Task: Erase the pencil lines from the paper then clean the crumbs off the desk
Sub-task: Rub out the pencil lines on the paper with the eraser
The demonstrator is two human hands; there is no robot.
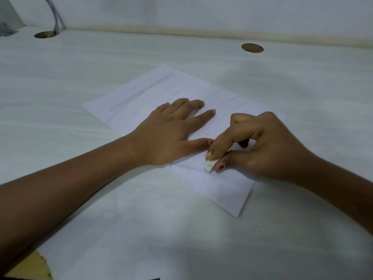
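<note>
A white sheet of paper (141, 93) lies angled on the white desk (201, 229), with several faint pencil lines across its far half. My left hand (169, 134) rests flat on the middle of the sheet, fingers spread. My right hand (262, 146) pinches a small white eraser (210, 165) between thumb and forefinger. The eraser's tip touches the paper just in front of my left thumb. I cannot make out any crumbs on the desk.
Two round cable holes are cut in the desk, one at far left (45, 34) with grey cables (57, 15) running into it, one at far right (252, 47). A white wall runs behind. The desk's chipped front edge (34, 265) shows at bottom left.
</note>
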